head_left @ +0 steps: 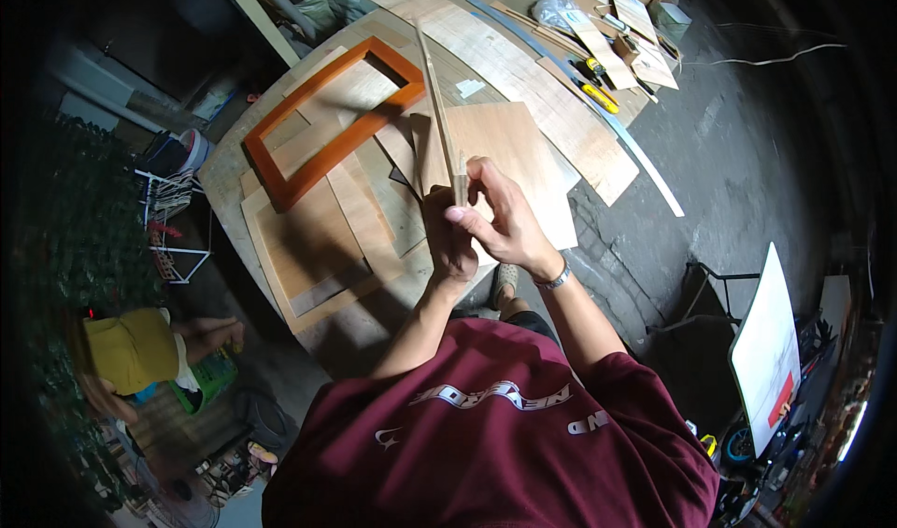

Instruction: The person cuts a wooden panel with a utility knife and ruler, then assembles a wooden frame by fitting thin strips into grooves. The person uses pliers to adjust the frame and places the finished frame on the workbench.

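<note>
A thin wooden board [436, 93] stands nearly edge-on to my view, its narrow edge running up and away from my hands. My right hand [509, 220] pinches its near end between thumb and curled fingers. My left hand [450, 245] is closed at the same end, on the board's left side and partly in shadow; its fingertips are hidden. Under and beyond my hands lies a light plywood panel [514, 145] on the work table. To the left, an orange-brown rectangular wooden frame [327, 162] rests on other plywood pieces [322, 234].
Long plywood strips [523, 79] and a blue-grey straight strip [645, 164] cross the table's far side. A yellow-handled tool [599, 97] and tape measure [590, 68] lie at right. A white panel [768, 346] stands at right. Another person in yellow [131, 349] is low at left.
</note>
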{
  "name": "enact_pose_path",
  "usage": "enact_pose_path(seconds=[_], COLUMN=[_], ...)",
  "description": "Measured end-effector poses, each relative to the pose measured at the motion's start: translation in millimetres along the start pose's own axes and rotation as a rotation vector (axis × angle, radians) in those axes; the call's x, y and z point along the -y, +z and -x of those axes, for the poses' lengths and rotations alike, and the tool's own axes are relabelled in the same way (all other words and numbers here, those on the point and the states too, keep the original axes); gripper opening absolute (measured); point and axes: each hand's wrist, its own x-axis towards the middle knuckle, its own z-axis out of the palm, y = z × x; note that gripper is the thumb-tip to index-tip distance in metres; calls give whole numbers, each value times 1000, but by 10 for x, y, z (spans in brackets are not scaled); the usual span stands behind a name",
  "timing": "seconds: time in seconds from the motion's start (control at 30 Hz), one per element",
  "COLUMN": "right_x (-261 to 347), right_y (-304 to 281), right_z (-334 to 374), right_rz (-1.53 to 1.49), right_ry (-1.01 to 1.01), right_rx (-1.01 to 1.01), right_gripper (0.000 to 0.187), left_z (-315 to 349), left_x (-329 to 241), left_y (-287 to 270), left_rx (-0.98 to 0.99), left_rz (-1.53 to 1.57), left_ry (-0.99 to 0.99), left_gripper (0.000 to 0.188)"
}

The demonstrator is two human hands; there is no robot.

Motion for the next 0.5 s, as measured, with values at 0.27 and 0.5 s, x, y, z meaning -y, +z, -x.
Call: enact_pose_path(seconds=[0.27, 0.5], right_x=[10, -12], right_y=[-397, -1202], right_z=[16, 88], right_rz=[39, 13], right_ry=[-43, -95], right_rx=[-38, -66], right_gripper=[41, 36], left_z=[59, 89], left_x=[-78, -176], left_y=[232, 1062], left_rx=[141, 122], left_rz=[76, 90], left_ry=[-123, -65], left_gripper=[61, 44])
